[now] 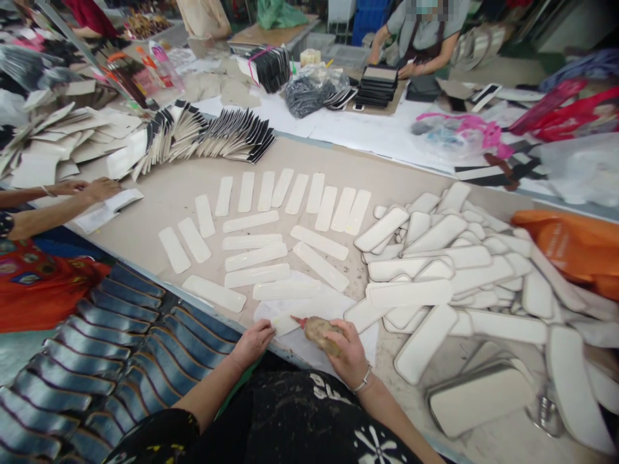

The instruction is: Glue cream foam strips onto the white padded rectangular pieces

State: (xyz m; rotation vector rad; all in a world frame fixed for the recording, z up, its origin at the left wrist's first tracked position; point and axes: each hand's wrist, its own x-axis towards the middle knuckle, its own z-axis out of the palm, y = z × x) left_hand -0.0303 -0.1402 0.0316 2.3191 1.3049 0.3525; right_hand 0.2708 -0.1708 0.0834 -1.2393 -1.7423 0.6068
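Note:
My right hand is wrapped round a brownish squeeze bottle with a red pointed nozzle, tilted toward the left. Just under the nozzle tip lies a pale strip on a white paper sheet. The fingers of my left hand pinch the near left end of that strip at the table's edge. Beyond my hands, several white rounded strips lie spread out in rows and an arc, some with glossy spots. Whether the nozzle touches the strip I cannot tell.
A big heap of white padded strips covers the right side, beside an orange bag. Fanned black-and-white pieces stand at the back left. Another person's hands work at the left; a co-worker sits across. Curved dark panels lie below left.

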